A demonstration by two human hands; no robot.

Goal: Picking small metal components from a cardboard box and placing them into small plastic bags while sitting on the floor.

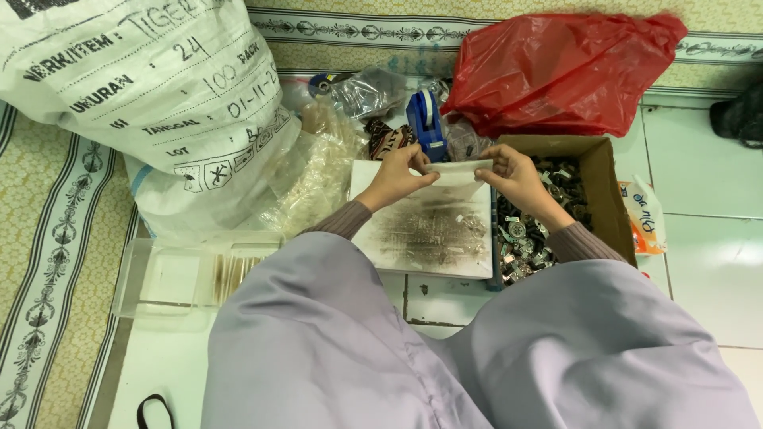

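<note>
Nearest, the person's lap in pale lilac cloth [477, 357] fills the lower view. On the floor to the near left lies a clear plastic tray [171, 278]. Beyond the knees sits a white board [433, 230] smudged dark in its middle, and just right of it an open cardboard box [600, 171] holds small metal parts [524, 238]. Above the board's far edge, the left hand [395, 179] and right hand [513, 175] each pinch one end of a small clear plastic pouch [457, 168], both grips clenched on it. Farther off stand a blue tape dispenser [427, 123], a red plastic bag [560, 71] and, far left, a large white sack [151, 95].
</note>
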